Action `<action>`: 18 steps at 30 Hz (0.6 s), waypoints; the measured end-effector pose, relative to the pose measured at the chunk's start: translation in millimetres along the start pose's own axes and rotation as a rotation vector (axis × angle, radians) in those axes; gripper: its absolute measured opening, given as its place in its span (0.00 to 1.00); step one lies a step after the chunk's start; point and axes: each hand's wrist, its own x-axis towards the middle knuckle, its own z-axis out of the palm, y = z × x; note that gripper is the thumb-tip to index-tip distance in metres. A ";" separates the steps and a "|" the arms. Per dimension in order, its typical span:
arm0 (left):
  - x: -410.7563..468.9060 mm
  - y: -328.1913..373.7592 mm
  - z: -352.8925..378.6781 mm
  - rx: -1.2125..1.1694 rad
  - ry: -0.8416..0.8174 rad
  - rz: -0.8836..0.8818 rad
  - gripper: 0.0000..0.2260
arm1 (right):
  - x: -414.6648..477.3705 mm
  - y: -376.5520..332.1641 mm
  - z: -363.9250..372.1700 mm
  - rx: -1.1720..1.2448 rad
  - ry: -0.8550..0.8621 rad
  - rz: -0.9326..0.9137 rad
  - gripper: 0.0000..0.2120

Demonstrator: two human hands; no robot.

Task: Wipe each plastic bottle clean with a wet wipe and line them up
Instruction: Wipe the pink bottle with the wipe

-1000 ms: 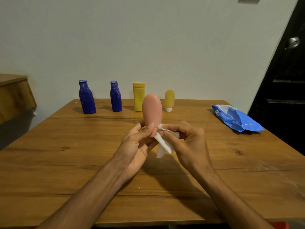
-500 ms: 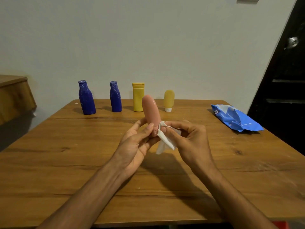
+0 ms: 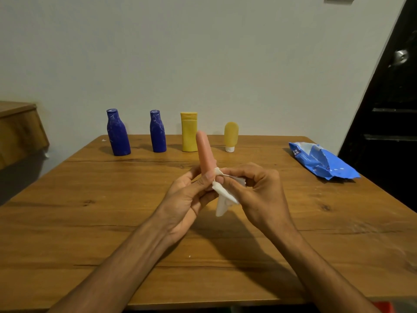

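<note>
**Wiping of the bottle in hand, head view.** The left hand grips the pink bottle by its lower end, with fingers and thumb curled round it, above the middle of the table. The bottle's long axis stands nearly upright, and its rounded top leans slightly to the left. Its lower end is hidden inside the hands.

The right hand pinches a crumpled wet wipe against the bottle's lower right side, just beside the left thumb. A loose tail of the wipe hangs below. The exposed length of the bottle lies above the wipe, so the coming stroke probably runs upward along that axis, with the right hand nearer to the work.

A row stands along the far edge, each item upright and apart. From left to right:
- the larger blue bottle
- the smaller blue bottle
- the yellow bottle
- the yellow tube

The bare spot to the right of the tube is the likely place for the pink bottle. It lies beyond the hands and slightly to their right. A blue wipe pack lies at the far right, well apart from the row.
</note>
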 end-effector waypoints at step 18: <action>0.8 -0.9 -3.4 -0.044 -0.110 -0.061 0.22 | 0.8 -2.0 -3.1 0.043 -0.012 0.071 0.07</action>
